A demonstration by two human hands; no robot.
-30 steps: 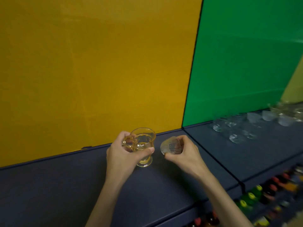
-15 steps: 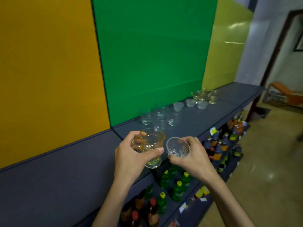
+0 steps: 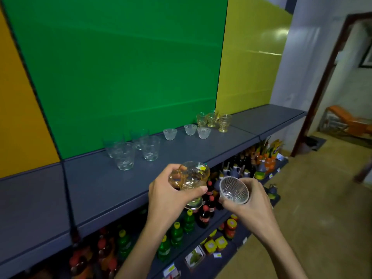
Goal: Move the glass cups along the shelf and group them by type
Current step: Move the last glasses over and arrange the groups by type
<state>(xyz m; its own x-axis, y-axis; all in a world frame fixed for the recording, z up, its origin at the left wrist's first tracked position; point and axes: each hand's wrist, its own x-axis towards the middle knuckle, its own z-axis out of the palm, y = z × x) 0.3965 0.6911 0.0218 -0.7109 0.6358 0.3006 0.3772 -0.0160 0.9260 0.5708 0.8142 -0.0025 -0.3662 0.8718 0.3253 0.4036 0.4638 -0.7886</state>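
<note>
Carry stage in progress; nothing is being set down at this moment.

The left hand (image 3: 167, 195) grips an amber footed cup (image 3: 190, 178) at centre frame, fingers curled round the bowl and the thumb across its front. The cup is held in the air above the front edge of the shelf (image 3: 96, 188), its foot clear of the surface.

The right hand (image 3: 250, 200) holds a small ribbed clear cup (image 3: 234, 190) just right of centre, fingers wrapped round its outer wall and its mouth tilted toward the camera. It hangs beyond the shelf edge, over the bottles (image 3: 181, 230) on the lower racks.

Three groups already stand on the shelf, each apart from the others: clear tumblers (image 3: 138, 148) at mid-frame left, ribbed clear cups (image 3: 190, 130) further right, and amber footed cups (image 3: 214, 119) furthest along toward the upper right.

Judgement: each carried cup has a matching group. The next move calls for travel to the right along the shelf, placing the ribbed cup beside the ribbed group and the amber cup beside the amber group, each upright and without knocking the standing glassware.
</note>
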